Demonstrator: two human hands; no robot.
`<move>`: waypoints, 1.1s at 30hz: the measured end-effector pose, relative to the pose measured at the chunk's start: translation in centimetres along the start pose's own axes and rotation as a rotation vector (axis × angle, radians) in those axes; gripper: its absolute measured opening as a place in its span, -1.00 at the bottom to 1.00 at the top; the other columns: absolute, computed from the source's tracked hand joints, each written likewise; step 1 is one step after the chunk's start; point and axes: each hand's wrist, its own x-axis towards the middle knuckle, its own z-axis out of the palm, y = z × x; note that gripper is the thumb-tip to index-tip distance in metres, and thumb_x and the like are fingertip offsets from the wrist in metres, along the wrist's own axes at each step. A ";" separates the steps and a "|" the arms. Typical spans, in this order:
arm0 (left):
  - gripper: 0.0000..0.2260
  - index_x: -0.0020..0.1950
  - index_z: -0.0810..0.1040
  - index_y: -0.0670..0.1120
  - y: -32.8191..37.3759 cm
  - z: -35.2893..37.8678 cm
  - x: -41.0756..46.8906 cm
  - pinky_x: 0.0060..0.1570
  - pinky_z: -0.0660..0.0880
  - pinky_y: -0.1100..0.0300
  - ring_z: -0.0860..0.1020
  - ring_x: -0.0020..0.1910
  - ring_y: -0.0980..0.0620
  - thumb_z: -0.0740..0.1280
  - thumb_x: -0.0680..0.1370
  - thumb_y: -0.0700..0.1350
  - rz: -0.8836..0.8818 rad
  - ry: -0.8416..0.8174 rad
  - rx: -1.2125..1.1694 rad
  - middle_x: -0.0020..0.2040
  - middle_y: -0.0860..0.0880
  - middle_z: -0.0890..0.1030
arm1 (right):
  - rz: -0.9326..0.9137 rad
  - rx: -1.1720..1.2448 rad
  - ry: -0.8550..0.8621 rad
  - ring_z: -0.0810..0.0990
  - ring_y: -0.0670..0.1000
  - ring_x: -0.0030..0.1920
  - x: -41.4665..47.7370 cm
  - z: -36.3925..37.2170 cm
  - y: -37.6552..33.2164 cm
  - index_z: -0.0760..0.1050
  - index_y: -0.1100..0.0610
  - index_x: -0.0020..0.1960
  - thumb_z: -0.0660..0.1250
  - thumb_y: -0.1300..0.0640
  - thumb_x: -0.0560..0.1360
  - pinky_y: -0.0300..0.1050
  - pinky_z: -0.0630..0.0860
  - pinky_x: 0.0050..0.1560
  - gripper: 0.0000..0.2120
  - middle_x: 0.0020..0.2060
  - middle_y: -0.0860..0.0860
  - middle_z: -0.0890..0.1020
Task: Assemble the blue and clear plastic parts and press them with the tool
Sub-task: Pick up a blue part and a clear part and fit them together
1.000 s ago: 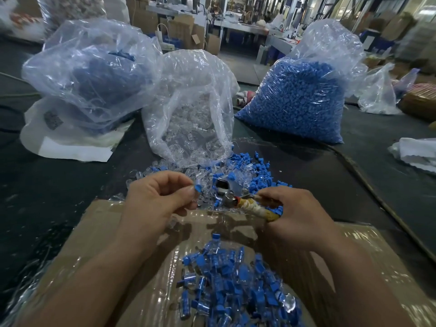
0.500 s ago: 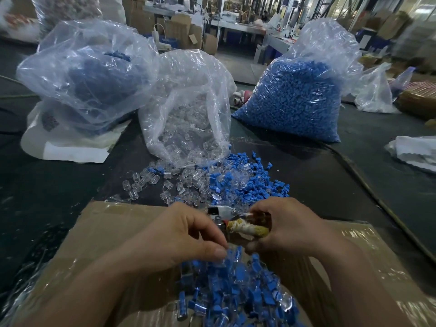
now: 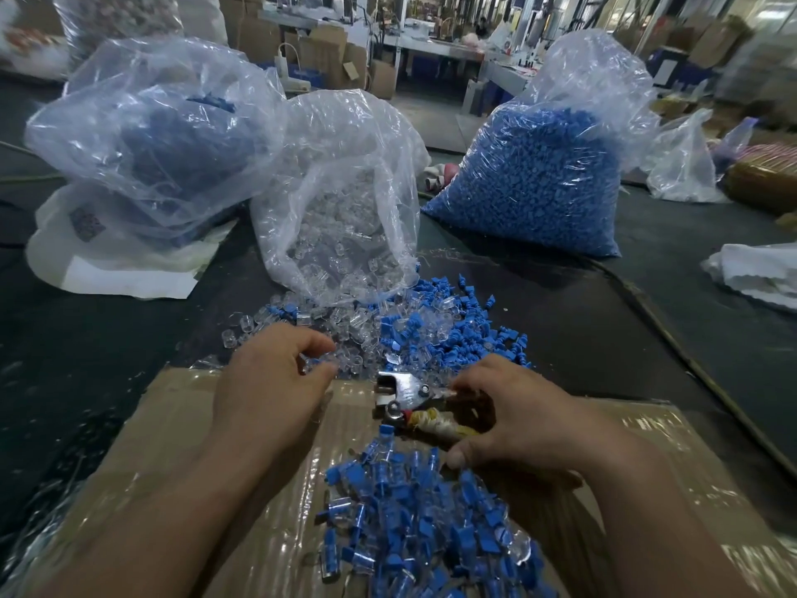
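Dark workbench point(image 3: 86, 360) on a factory floor: a bag of clear parts point(image 3: 345, 217) and a bag of blue parts point(image 3: 539, 179) stand behind a mixed loose pile point(image 3: 414, 325). Assembled pieces point(image 3: 422, 533) are heaped on taped cardboard point(image 3: 194, 446). The right hand point(image 3: 526, 416) grips the metal tool point(image 3: 409, 399); the left hand point(image 3: 276, 381) curls over the loose pile, though whether it holds a part cannot be told.

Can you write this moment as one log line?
left hand: fingers among loose clear parts, grip unclear | right hand: grips tool | assembled pieces: piled on cardboard
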 end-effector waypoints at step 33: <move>-0.75 0.09 0.59 -0.04 0.3 0.2 0.2 -0.23 0.31 0.46 0.44 -0.16 0.29 0.24 0.54 -0.31 0.061 0.063 -0.224 -0.18 0.19 0.49 | 0.001 0.109 0.178 0.45 -0.21 -0.07 0.1 -0.3 0.4 0.49 -0.14 -0.01 0.30 -0.19 0.42 -0.19 0.43 -0.02 -0.80 -0.13 -0.24 0.48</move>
